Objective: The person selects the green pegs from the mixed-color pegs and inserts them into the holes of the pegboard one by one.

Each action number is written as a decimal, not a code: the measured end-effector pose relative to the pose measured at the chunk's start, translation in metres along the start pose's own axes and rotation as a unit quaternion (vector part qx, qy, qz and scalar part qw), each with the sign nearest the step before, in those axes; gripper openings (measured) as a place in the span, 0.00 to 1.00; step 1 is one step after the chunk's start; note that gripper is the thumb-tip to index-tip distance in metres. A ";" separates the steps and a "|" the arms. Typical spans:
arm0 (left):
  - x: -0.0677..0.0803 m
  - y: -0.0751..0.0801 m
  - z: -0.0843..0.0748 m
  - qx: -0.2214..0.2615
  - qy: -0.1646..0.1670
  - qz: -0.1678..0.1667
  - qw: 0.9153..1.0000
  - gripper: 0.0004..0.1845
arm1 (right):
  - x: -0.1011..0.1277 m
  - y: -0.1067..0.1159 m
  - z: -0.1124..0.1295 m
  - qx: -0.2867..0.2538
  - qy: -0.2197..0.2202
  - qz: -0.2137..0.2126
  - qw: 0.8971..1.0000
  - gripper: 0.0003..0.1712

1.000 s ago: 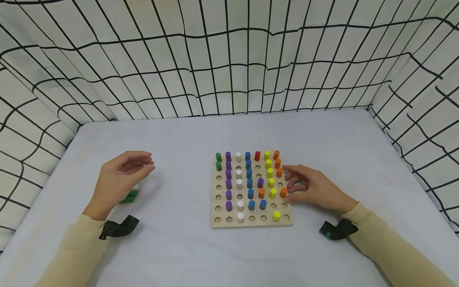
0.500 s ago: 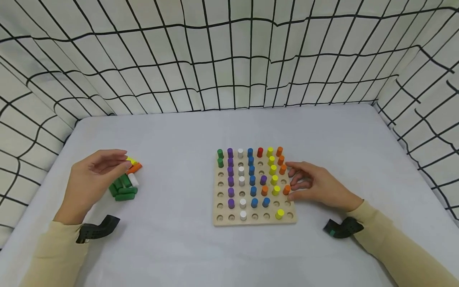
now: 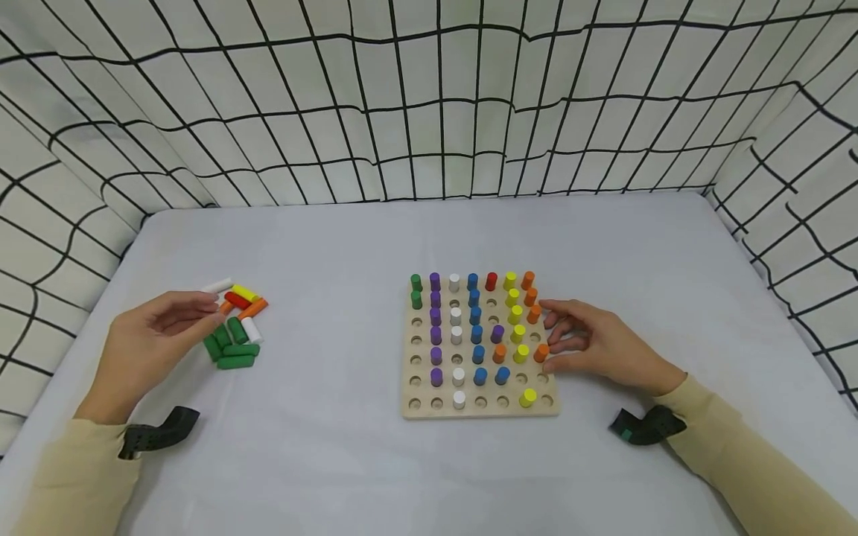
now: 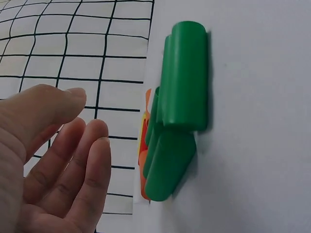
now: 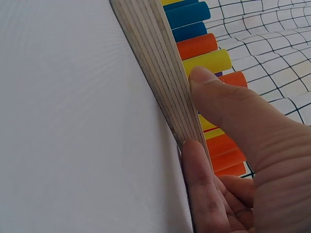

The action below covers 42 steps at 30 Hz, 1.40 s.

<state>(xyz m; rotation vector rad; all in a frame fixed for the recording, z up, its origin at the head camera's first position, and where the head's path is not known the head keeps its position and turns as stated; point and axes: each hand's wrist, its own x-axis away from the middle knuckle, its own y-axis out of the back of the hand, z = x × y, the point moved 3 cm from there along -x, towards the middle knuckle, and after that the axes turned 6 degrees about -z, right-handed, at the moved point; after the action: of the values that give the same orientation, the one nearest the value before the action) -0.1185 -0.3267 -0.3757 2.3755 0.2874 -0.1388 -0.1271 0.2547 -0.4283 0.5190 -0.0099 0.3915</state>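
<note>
A wooden pegboard (image 3: 469, 415) lies right of centre, with upright pegs in green, purple, white, blue, red, yellow and orange columns and several bare holes. My right hand (image 3: 553, 342) rests at its right edge. In the right wrist view the thumb (image 5: 214, 92) presses on the board's edge (image 5: 150, 63) beside an orange peg (image 3: 541, 352), and a finger lies along its side. My left hand (image 3: 208, 316) hovers with relaxed fingers, holding nothing, just left of a pile of loose pegs (image 3: 234, 331). Green pegs (image 4: 184, 87) lie near its fingers (image 4: 92, 165).
The loose pile holds green, white, red, yellow and orange pegs lying flat on the pale grey table (image 3: 322, 253). White cloth walls with a black grid (image 3: 429, 104) close off the back and both sides. Black wrist mounts (image 3: 157, 434) sit on both sleeves.
My left hand has drawn back to the left and toward me, uncovering the pile of loose pegs. The right hand has stayed at the board's right edge.
</note>
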 end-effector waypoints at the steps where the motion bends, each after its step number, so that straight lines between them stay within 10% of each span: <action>1: 0.000 0.001 0.002 -0.007 -0.003 0.001 1.000 0.20 | 0.000 0.000 0.000 0.000 0.000 0.000 1.000 0.54; 42: -0.005 0.012 0.033 -0.175 0.025 0.114 0.978 0.29 | 0.000 0.001 -0.002 0.007 0.010 -0.003 1.000 0.53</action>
<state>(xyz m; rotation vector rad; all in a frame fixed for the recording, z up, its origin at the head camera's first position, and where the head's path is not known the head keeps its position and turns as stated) -0.1209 -0.3586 -0.3914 2.0441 0.0528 0.0748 -0.1275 0.2561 -0.4293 0.5283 0.0132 0.3909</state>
